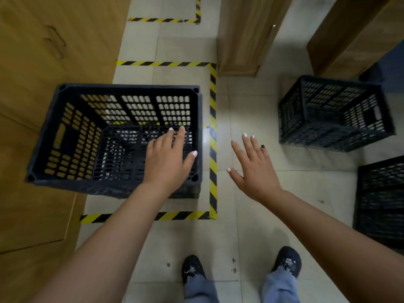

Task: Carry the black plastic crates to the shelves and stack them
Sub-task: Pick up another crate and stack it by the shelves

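A black plastic crate [65, 136] stands upright on the tiled floor inside a yellow-black taped rectangle, apparently on top of another crate whose corner shows below it. My left hand [168, 158] hovers over its right half, fingers spread, holding nothing. My right hand [253, 167] is open above the bare floor to the right of the tape. A second black crate [332, 114] sits on the floor at the right. A third crate [382, 200] is cut off by the right edge.
Wooden cabinet doors [43, 51] line the left side. Wooden panels [242, 33] rise at the back centre and back right. Hazard tape [213, 136] marks the floor. My two dark shoes [193, 270] stand at the bottom on the tiles.
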Available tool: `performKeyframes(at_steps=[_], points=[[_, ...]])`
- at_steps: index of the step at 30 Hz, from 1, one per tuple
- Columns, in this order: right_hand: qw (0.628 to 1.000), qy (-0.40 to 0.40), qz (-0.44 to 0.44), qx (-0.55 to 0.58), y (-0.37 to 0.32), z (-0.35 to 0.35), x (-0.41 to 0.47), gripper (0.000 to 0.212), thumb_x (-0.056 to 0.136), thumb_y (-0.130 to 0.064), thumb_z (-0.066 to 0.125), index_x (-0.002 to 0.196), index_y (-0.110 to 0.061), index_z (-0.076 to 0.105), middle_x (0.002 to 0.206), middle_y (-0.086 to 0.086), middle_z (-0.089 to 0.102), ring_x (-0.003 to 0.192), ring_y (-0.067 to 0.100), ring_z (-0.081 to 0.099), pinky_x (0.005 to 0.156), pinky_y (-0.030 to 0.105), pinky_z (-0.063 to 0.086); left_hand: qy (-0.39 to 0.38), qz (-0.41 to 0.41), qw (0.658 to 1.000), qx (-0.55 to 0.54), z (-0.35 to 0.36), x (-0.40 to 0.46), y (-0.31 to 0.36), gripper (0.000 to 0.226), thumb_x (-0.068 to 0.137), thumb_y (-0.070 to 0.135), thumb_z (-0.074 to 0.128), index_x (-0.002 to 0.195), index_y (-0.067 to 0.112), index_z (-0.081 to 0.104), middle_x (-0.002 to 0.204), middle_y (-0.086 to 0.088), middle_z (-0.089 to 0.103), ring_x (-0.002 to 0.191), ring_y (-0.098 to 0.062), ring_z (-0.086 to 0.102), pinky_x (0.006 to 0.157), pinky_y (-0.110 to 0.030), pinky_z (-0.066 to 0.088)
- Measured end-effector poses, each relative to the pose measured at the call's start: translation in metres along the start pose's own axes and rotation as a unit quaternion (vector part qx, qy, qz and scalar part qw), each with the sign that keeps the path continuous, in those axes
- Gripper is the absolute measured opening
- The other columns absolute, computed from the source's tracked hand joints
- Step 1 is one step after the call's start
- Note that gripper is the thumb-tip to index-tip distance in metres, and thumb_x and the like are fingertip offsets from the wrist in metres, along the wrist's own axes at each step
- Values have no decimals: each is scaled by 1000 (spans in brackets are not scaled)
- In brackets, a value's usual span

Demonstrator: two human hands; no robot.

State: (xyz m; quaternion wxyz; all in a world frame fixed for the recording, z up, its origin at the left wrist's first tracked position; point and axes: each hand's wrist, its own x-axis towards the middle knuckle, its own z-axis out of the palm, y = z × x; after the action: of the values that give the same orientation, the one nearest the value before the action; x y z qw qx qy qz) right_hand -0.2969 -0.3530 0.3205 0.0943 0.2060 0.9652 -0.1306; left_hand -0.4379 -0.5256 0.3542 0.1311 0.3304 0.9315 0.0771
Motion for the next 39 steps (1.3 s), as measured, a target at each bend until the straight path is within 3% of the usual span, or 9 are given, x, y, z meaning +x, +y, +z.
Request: performKeyframes(at_steps=[7,21,30,39], points=[[997,38,73,5,137,-52,-34,69,97,-46,39,154,-26,4,162,7,-9,149,24,-11,119,42,-1,-4,74,997,25,0,39,144,67,95,51,37,149,14,20,151,-10,32,137,-28,31,112,-42,24],[989,25,144,5,432,-120,-81,70,98,-44,38,154,-25,1,162,8,-9,148,26,-12,119,43,1,-46,120,992,19,74,119,428,68,95,49,40,148,10,25,151,-12,34,137,-29,32,112,-41,25],[987,-8,161,-2,536,-135,-55,70,99,-43,37,153,-24,-3,161,9,-13,148,26,-14,119,44,0,-85,125,988,-6,112,182,525,69,95,51,37,150,13,21,153,-10,31,139,-27,29,115,-40,21],[985,-58,153,-57,639,-156,56,71,99,-41,36,153,-24,-6,161,9,-16,147,26,-16,121,44,-1,-123,103,987,7,148,289,566,69,94,52,38,149,13,23,149,-10,36,136,-27,33,114,-43,24]])
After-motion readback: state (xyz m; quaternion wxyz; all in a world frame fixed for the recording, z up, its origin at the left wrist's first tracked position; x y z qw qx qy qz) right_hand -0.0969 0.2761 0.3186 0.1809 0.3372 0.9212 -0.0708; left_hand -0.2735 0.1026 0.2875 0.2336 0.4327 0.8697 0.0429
